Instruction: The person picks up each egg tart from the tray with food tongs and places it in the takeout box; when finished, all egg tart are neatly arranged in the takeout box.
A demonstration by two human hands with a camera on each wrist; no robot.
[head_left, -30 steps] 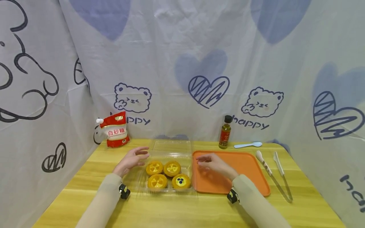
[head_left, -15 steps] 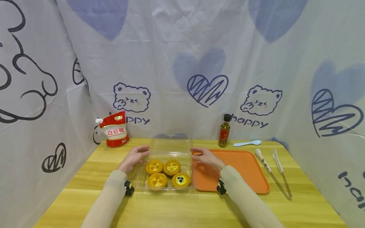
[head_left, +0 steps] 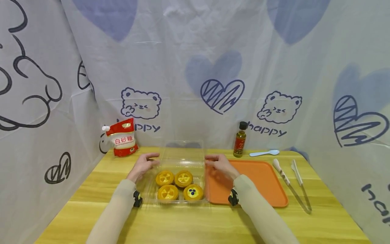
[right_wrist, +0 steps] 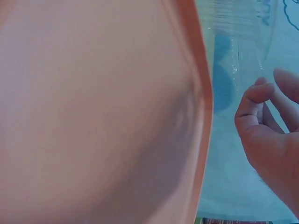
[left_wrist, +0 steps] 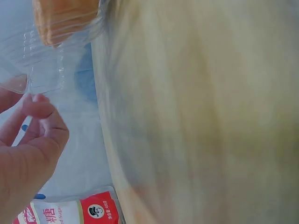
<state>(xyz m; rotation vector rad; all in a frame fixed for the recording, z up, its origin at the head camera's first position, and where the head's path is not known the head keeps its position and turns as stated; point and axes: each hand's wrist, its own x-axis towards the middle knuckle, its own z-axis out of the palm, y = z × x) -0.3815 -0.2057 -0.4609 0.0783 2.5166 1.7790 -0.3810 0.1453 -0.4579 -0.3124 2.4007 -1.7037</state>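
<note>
A clear plastic food box [head_left: 199,178] stands with its hinged lid [head_left: 182,153] raised at the back. Several egg tarts [head_left: 168,192] sit inside; the front right one [head_left: 193,192] is topped with dark berries. My left hand [head_left: 144,166] pinches the lid's left edge between thumb and fingers, plainer in the left wrist view. At the opposite edge my right hand [head_left: 221,165] pinches the lid too, its thumb and fingertips meeting there in the right wrist view. The transparent plastic makes the exact contact faint.
Right of the box lies an orange tray [head_left: 256,183], under my right forearm. Tongs [head_left: 294,189] lie beyond it. At the back stand a red sugar pouch [head_left: 123,139] and a small oil bottle [head_left: 240,140], with a pale blue spoon [head_left: 264,153] beside the bottle.
My right hand has moved left from over the tray to the lid's right edge. My left hand has closed in on the left edge. The lid has tilted up slightly.
</note>
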